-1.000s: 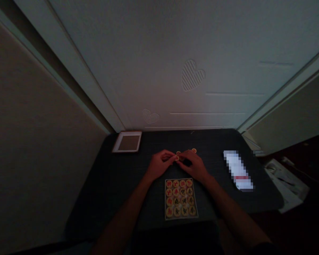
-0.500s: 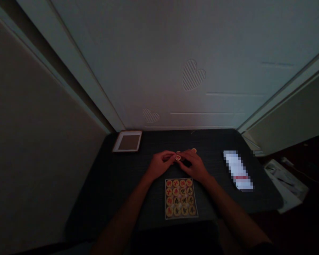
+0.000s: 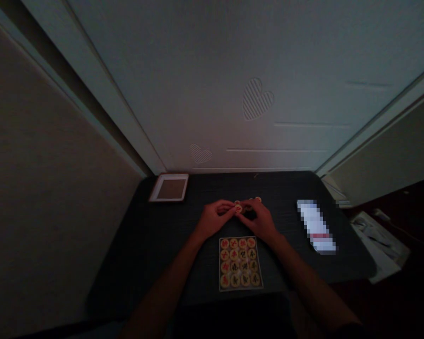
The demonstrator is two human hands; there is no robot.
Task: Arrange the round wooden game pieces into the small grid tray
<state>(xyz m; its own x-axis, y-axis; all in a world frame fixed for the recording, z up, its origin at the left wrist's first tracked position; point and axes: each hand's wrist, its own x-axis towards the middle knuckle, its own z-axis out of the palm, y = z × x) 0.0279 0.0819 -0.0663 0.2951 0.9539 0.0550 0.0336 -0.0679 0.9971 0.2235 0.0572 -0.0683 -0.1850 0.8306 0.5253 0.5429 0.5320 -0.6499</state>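
Observation:
Between the fingertips of both my hands is a round, pale Chinese chess piece with a red character. My left hand pinches it from the left, thumb and fingers together. My right hand meets it from the right, its thumb and forefinger closed at the piece's edge in an arch. More round pieces lie just behind the hands, one at the right fingers, others partly hidden. Nearer to me, a square tray holds rows of pieces with red and black characters.
A dark table carries all this. At its back left lies a flat box or lid with a white rim. A blurred-out bright oblong object lies on the right. Behind stands a pale panel with heart reliefs. Papers lie beyond the right edge.
The piece between my hands has shifted slightly to the right. My right fingers have lifted and arched a little, showing more of the pieces behind. The tray stays put.

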